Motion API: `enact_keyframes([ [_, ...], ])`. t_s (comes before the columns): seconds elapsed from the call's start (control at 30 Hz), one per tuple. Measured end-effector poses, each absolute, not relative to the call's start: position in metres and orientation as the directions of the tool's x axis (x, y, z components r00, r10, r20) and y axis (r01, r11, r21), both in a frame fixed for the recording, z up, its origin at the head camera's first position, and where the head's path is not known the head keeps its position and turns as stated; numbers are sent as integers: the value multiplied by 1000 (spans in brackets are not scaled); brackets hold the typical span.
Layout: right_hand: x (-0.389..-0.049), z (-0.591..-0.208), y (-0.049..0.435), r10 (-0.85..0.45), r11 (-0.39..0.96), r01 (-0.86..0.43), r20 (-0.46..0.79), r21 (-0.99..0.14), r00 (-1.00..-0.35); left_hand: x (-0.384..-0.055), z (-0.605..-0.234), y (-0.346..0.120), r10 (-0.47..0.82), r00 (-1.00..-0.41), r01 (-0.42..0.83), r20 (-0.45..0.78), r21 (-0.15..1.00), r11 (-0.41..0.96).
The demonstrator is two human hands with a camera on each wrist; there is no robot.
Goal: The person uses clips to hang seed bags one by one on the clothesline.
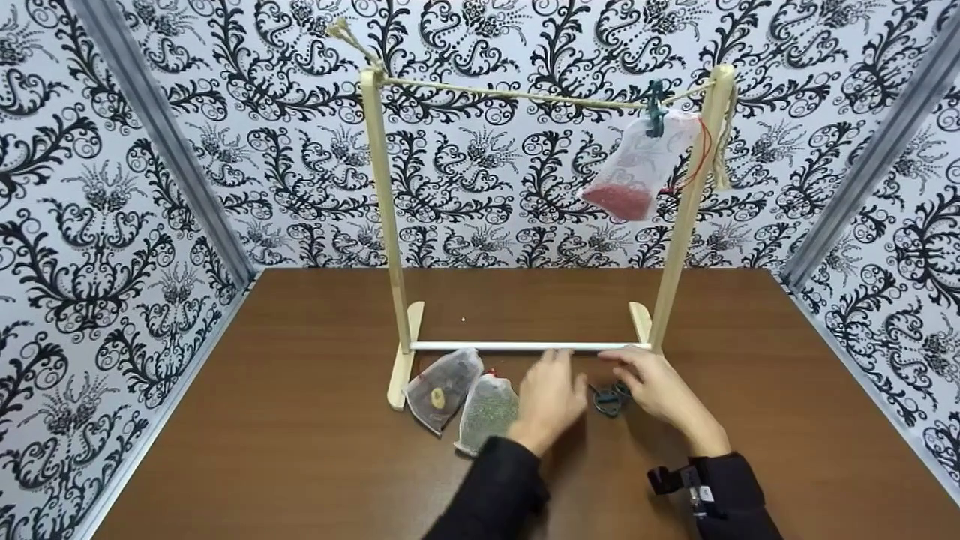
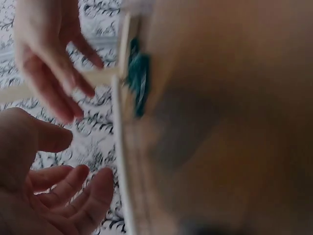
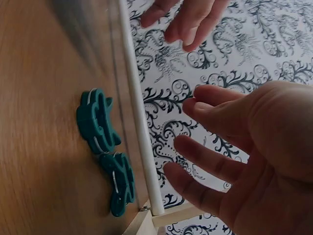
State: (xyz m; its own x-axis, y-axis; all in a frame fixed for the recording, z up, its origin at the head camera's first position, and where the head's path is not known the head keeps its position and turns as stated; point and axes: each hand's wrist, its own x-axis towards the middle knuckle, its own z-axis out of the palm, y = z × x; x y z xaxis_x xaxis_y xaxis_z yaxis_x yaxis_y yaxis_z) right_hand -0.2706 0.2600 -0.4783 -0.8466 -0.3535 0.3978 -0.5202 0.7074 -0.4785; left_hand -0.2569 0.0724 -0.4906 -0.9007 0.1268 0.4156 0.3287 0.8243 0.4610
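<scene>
Left of the midline between the brown surface's (image 1: 300,450) side edges, a dark pouch (image 1: 454,379) lies by the left foot of the wooden frame (image 1: 386,187), with a green-filled pouch (image 1: 487,412) beside it. Next comes the left hand (image 1: 551,394), fingers loosely bent, holding nothing. Two loose clips (image 1: 606,403) lie together between it and the right hand (image 1: 660,386), whose spread fingers are also empty. A red-filled pouch (image 1: 637,161) already hangs clipped to the cord (image 1: 517,93) near the right post, so work seems to be between grips; hanging another would call for pinching a pouch and a clip. The low white crossbar (image 1: 525,346) limits forward reach near the surface.
</scene>
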Motion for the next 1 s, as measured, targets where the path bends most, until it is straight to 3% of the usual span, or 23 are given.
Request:
enact_keyframes([
  [0.23, -274, -488, 264, -551, 652, -637, 320, -411, -771, -241, -509, 91, 96, -956, 228, 277, 497, 837],
  [0.37, -275, -493, 266, -600, 662, -656, 270, -362, -753, -238, -512, 96, 84, -965, 199, 250, 484, 852],
  [0.63, -272, -495, 263, -504, 769, -559, 244, -310, -829, -239, -507, 103, 99, -985, 156, 144, 471, 868],
  [0.8, -267, -492, 260, -398, 837, -420, 137, -350, -907, -241, -506, 105, 99, -989, 137, 107, 453, 881],
  [1.0, -266, -493, 257, -368, 868, -364, 56, -336, -928, -241, -506, 103, 106, -991, 129, 77, 446, 886],
])
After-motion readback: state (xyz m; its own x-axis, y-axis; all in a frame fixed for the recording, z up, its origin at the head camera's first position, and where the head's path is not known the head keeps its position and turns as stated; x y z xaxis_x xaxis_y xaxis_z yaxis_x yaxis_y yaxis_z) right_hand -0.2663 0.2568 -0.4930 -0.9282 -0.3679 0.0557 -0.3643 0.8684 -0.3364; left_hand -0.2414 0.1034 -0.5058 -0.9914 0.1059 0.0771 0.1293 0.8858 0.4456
